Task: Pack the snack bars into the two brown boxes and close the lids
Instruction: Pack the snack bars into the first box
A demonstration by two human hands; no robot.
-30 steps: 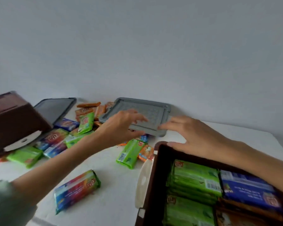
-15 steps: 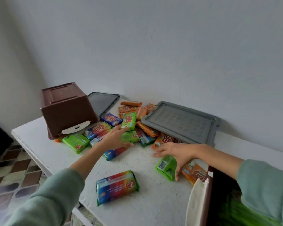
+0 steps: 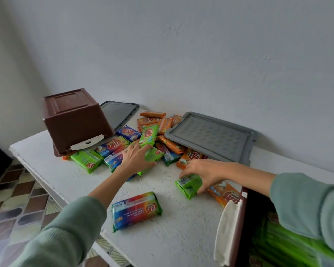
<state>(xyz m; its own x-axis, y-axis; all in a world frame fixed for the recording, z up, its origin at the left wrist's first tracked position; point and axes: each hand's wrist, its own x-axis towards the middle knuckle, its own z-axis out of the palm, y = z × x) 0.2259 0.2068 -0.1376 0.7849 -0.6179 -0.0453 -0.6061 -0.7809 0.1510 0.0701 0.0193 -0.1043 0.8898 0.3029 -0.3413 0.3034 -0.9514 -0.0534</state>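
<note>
Beside the near box [image 3: 243, 218] lies a rainbow bar [image 3: 136, 210], our right hand [image 3: 204, 174] curls round a green bar [image 3: 189, 185] on the table [image 3: 172, 237], and our left hand [image 3: 137, 157] covers a second green bar [image 3: 153, 153] in the pile [image 3: 170, 144], grip unclear, by the overturned far box [image 3: 73, 120].

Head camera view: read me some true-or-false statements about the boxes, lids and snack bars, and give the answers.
1. The brown plastic box at the rear left stands upright. False: it lies tilted, bottom-up.
2. The right grip holds a green-wrapped snack bar. True.
3. The light grey plastic lid is shut on a box. False: it lies loose, propped on orange-wrapped bars.
4. The rainbow-wrapped snack bar near the front edge of the white table lies untouched. True.
5. The left grip reaches into the near box. False: it rests on the pile of bars.
</note>
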